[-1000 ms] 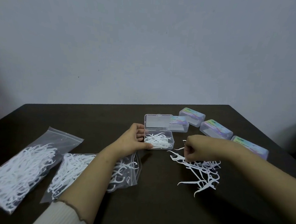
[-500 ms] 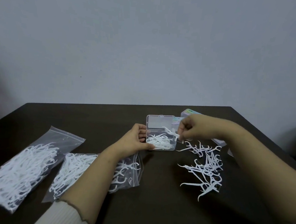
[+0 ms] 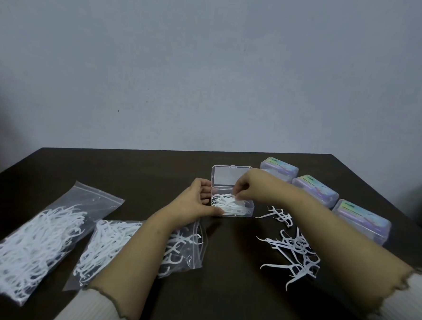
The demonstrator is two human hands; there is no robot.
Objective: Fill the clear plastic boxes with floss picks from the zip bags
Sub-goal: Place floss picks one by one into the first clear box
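Right grip: a floss pick [image 3: 232,197] is pinched between thumb and fingertips of the right hand [image 3: 250,188], held just over the open box [image 3: 231,207]; the other fingers are curled in, so that only the pick is lowered.
Left grip: the box's left wall and near corner are clasped by the left hand [image 3: 196,203], thumb along the near edge and fingers behind; it is judged that the light box is pinned this way so that it cannot slide while it is loaded.
Open box: it is set on the tabletop [image 3: 221,296] with its lid [image 3: 230,177] hinged back and upright, so the mouth is left free; a shallow layer of white picks is seen inside, and it is judged only partly filled.
Loose picks: a scattered heap [image 3: 295,254] is laid right of the box, under the right forearm, within short reach of the feeding hand.
Right arm: it is stretched forward from the lower right, wrist bent down toward the box.
Left arm: it is laid across the nearer zip bag [image 3: 116,243], wrist straight.
Zip bags: a second, fuller bag [image 3: 32,238] is kept at far left, well apart from the box.
Closed boxes: three lidded boxes [image 3: 314,191] are lined up at the right rear, out of the work area; their contents cannot be made out.
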